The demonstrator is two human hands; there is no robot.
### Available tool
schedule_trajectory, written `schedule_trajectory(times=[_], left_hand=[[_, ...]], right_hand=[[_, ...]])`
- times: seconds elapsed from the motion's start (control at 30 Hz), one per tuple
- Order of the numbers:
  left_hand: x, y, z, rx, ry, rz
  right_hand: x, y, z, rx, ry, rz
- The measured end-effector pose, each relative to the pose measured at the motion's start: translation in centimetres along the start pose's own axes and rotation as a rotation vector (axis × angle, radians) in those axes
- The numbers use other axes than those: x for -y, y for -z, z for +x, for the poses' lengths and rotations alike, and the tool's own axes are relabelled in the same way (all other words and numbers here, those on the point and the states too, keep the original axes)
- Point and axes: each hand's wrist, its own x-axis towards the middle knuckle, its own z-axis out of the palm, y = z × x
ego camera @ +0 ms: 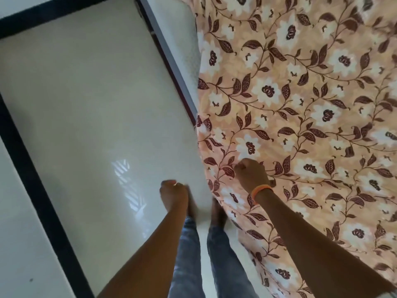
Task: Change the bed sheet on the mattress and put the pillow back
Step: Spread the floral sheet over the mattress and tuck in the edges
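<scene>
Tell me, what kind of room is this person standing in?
Most likely a bedroom in a home. A floral bed sheet is spread over a white mattress on a low frame, and the floor is glossy pale tile with dark borders. The right hand bunches the sheet's edge.

This is a bedroom in a home. A bed fills the right side, a peach bed sheet [311, 108] printed with white flowers and brown leaves draped over its white mattress [182, 46]. The floor [86, 104] is glossy pale tile edged with black border strips, and the person stands on it barefoot in jeans.
</scene>
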Motion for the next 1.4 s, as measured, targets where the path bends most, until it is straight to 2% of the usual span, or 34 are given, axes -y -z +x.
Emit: schedule_trajectory(times=[0.1,0.23,0.3,0.5,0.57,0.7,0.73,0.8,0.9,0.97,1.07,1.13,1.23,1.37,1.4], left_hand=[[-8.1,1.9,-2.7,0.013,-0.267,0.01],[-16.8,1.9,-1.7,0.053,-0.511,-0.015],[-20.9,1.8,-1.3,0.067,-0.571,-0.033],[-29.5,0.4,2.3,0.311,-0.318,-0.093],[-32.2,0.1,4.3,0.34,-0.272,-0.136],[-37.3,0.2,6.5,0.583,-0.172,-0.202],[-38.5,0.3,6.8,0.596,-0.166,-0.209],[-40.9,0.5,7.6,0.467,-0.187,-0.21],[-43.9,0.0,8.4,0.169,-0.229,-0.142],[-45.1,-0.6,8.1,0.196,-0.168,-0.205],[-46.3,-1.2,7.8,0.462,-0.197,-0.089],[-46.1,-1.0,8.6,0.515,-0.215,-0.087],[-45.7,0.0,10.1,0.43,-0.199,-0.194],[-44.0,2.6,11.9,0.159,-0.179,-0.206],[-43.3,3.9,12.7,0.061,-0.115,-0.192]], right_hand=[[3.8,0.3,0.6,-0.074,0.064,0.056],[9.8,1.5,3.5,-0.181,0.108,0.196],[12.5,2.0,5.5,-0.224,0.106,0.25],[19.0,3.8,12.2,-0.228,0.153,0.312],[21.3,4.5,15.0,-0.2,0.172,0.253],[24.3,6.2,19.4,-0.271,0.172,0.151],[24.9,6.7,20.4,-0.263,0.197,0.141],[25.0,7.7,22.2,-0.143,0.202,0.248],[24.5,9.5,23.2,0.166,-0.029,0.735],[24.0,10.7,23.2,0.329,-0.09,0.976],[23.7,12.0,23.0,0.472,-0.115,1.046],[23.9,11.9,23.2,0.453,-0.112,0.957],[25.1,11.2,23.6,0.303,-0.144,0.821],[27.3,10.8,24.0,0.2,-0.255,0.787],[27.7,10.6,24.2,0.159,-0.299,0.777]])
